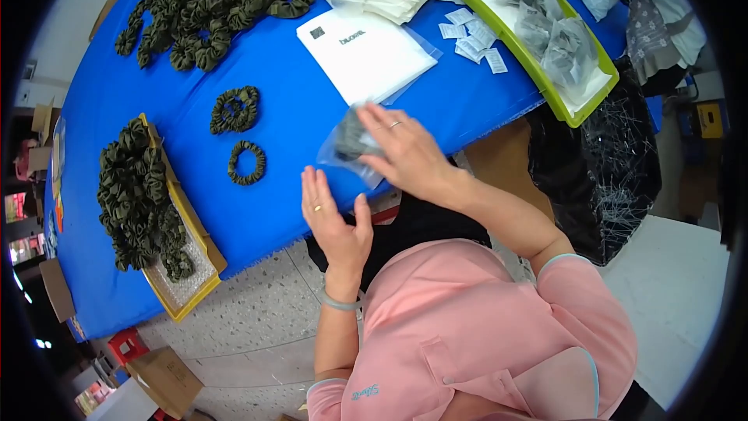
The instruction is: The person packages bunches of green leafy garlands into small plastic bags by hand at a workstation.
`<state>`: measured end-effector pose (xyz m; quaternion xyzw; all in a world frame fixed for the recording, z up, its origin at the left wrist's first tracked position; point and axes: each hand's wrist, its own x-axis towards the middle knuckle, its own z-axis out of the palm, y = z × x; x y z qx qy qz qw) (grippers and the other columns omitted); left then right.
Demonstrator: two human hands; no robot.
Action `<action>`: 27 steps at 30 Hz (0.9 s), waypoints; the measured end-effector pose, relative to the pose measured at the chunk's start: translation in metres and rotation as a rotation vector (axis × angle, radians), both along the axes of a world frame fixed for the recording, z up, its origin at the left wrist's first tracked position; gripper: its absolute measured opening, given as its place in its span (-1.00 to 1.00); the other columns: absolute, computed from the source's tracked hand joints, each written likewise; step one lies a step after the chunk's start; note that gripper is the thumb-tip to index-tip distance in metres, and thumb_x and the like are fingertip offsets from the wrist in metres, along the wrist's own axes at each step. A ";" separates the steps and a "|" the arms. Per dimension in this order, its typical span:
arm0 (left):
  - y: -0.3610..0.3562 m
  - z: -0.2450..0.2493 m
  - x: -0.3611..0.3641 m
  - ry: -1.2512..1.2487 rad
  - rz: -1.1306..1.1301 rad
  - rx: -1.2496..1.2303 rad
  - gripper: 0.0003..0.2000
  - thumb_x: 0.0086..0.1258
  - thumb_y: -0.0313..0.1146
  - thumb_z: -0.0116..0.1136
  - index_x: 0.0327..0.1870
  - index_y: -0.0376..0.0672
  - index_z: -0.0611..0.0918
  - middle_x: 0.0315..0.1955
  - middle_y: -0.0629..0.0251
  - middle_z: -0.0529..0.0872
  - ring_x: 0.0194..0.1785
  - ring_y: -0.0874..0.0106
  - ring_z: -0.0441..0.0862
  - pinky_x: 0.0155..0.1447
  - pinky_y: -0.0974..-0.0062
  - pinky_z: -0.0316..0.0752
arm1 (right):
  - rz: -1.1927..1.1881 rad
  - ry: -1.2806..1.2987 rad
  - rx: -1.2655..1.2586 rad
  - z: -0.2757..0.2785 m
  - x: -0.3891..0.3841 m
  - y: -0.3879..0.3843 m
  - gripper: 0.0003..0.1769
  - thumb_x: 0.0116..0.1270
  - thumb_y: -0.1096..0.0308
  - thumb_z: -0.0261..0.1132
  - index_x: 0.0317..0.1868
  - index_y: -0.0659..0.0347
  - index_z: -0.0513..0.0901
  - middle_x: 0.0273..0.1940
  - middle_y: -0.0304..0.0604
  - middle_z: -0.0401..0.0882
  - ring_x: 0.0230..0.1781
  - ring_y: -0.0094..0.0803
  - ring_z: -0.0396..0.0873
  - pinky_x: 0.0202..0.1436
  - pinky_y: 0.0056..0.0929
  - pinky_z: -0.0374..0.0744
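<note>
A clear plastic bag with dark green scrunchie fabric inside lies at the near edge of the blue table. My right hand rests over the bag's right side with its fingers stretched out flat. Just below the bag, my left hand is open, fingers extended and thumb apart, holding nothing. Left of the bag, a single dark green scrunchie lies as a ring, and a bunched scrunchie group sits behind it. A stack of printed white bags lies beyond my right hand.
A big scrunchie pile covers the back left. More scrunchies fill and overhang a yellow tray at left. A green tray with packed bags stands at right, beside small white packets. A black plastic bag hangs below it.
</note>
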<state>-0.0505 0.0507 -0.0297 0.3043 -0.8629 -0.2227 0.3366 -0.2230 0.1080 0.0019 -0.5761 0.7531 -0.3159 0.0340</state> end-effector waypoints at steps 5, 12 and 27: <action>-0.014 0.007 0.017 0.000 0.071 -0.025 -0.43 0.29 -0.52 0.25 0.38 -0.22 0.46 0.40 -0.01 0.44 0.42 0.09 0.41 0.48 0.21 0.27 | -0.624 0.481 -0.386 0.053 -0.132 0.063 -0.26 0.27 0.31 0.46 0.43 0.29 0.43 0.26 0.03 0.59 0.16 -0.08 0.60 0.24 -0.27 0.55; -0.017 0.017 0.015 0.045 0.123 -0.017 -0.51 0.22 -0.51 0.29 0.24 -0.17 0.58 0.32 0.11 0.55 0.36 0.11 0.49 0.44 0.17 0.30 | -0.692 0.566 -0.170 0.051 -0.188 0.069 -0.57 0.38 0.20 0.33 0.20 0.17 0.62 0.20 -0.03 0.57 0.22 0.02 0.48 0.26 -0.03 0.47; -0.100 0.017 0.069 0.003 0.462 0.015 -0.59 0.33 -0.50 0.27 0.22 -0.26 0.59 0.10 0.10 0.66 -0.01 0.25 0.59 0.11 0.33 0.51 | -0.605 0.362 -0.232 -0.002 -0.102 -0.017 -0.61 0.28 0.45 0.35 0.13 0.23 0.64 0.12 -0.07 0.61 0.12 -0.18 0.52 0.20 -0.32 0.56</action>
